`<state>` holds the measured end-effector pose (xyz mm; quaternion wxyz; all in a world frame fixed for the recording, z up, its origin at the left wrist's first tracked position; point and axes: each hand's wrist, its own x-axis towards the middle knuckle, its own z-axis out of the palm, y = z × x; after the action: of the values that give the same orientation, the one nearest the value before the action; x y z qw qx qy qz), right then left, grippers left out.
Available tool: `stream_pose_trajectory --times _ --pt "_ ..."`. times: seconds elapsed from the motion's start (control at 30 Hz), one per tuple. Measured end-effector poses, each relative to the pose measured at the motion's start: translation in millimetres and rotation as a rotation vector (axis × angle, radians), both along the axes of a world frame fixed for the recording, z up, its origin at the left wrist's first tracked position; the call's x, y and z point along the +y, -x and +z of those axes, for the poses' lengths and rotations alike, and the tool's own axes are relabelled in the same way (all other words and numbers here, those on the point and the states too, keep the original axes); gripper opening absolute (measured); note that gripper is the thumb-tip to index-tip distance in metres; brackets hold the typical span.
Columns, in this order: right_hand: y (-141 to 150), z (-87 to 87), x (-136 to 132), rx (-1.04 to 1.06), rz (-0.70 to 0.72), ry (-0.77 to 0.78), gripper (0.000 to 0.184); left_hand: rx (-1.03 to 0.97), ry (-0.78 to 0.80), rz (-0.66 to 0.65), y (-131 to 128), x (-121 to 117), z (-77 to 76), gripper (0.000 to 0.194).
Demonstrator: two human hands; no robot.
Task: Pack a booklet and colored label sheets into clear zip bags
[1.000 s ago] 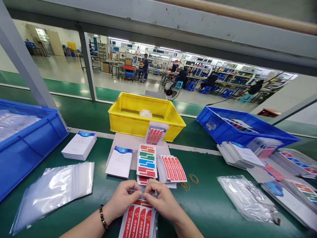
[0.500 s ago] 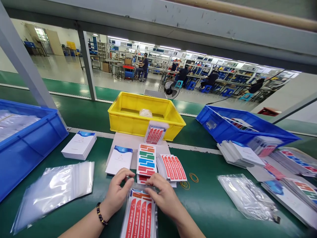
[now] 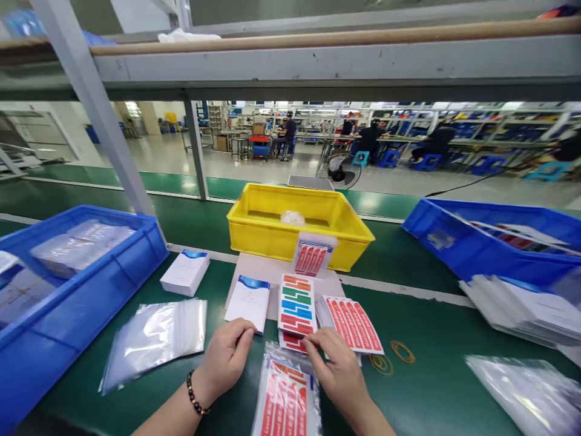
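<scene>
A clear bag holding red and white label sheets (image 3: pixel 287 398) lies on the green belt between my hands. My left hand (image 3: pixel 223 358) rests to its left with fingers curled loosely and apart, fingertips near the white and blue booklet (image 3: pixel 249 300). My right hand (image 3: pixel 338 372) lies on the bag's upper right corner, its fingertips touching the edge of the stack of multicoloured label sheets (image 3: pixel 296 303). A fanned stack of red label sheets (image 3: pixel 351 324) sits just beyond my right hand.
A yellow bin (image 3: pixel 299 233) stands behind the stacks with red labels (image 3: pixel 311 258) leaning on it. Blue bins sit at left (image 3: pixel 82 275) and right (image 3: pixel 494 248). Empty clear bags (image 3: pixel 157 338), booklets (image 3: pixel 185 272), rubber bands (image 3: pixel 391 356) lie around. People work at distant benches.
The view swung left and upward. My hands let go of the bag's top edge and spread apart; the left moved off the bag toward the booklet, the right toward the coloured sheets.
</scene>
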<state>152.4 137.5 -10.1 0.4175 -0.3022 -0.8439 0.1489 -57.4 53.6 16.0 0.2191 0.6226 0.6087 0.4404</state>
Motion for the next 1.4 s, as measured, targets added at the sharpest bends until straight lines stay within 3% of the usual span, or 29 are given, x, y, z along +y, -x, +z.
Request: stream_pose_trajectory --times 0.17,0.33,0.43,0.53,0.7,0.83,0.9,1.03,1.1,1.27,1.4 --pt "-1 3.6 -4 0.048 0.045 -0.003 0.014 0.272 0.323 0.202 55 -32 16.7 0.031" --pt "0 8.9 -8 0.059 0.068 0.009 0.015 0.513 0.734 0.539 121 -59 7.3 0.03" --pt "1 10.6 -8 0.074 0.072 0.009 0.015 0.507 0.805 0.558 142 -71 -0.7 0.022" --pt "2 9.0 -8 0.082 0.082 0.012 0.014 0.492 0.777 0.52 145 -75 -1.0 0.019" --pt "5 2.8 -11 0.043 0.123 0.078 0.015 0.486 0.673 0.44 119 -64 15.2 0.024" --pt "10 0.7 -20 -0.006 0.269 0.167 0.027 0.503 0.514 0.208 62 -47 19.4 0.029" --pt "13 -2.6 -25 -0.034 0.345 0.186 0.022 0.586 0.423 0.081 29 -37 15.5 0.03" --pt "17 -18.5 -28 -0.094 0.253 0.214 0.037 0.635 0.315 -0.107 -21 -13 8.7 0.025" --pt "16 -27.2 -26 -0.125 0.201 0.165 0.039 0.524 0.31 -0.097 -32 1 8.0 0.024" --pt "13 -35.8 -19 -0.135 0.161 -0.042 0.047 -0.228 0.423 -0.059 -40 32 -0.9 0.036" --pt "16 -29.0 -21 -0.145 0.15 0.004 0.044 -0.403 0.475 -0.09 -43 40 -15.4 0.04"
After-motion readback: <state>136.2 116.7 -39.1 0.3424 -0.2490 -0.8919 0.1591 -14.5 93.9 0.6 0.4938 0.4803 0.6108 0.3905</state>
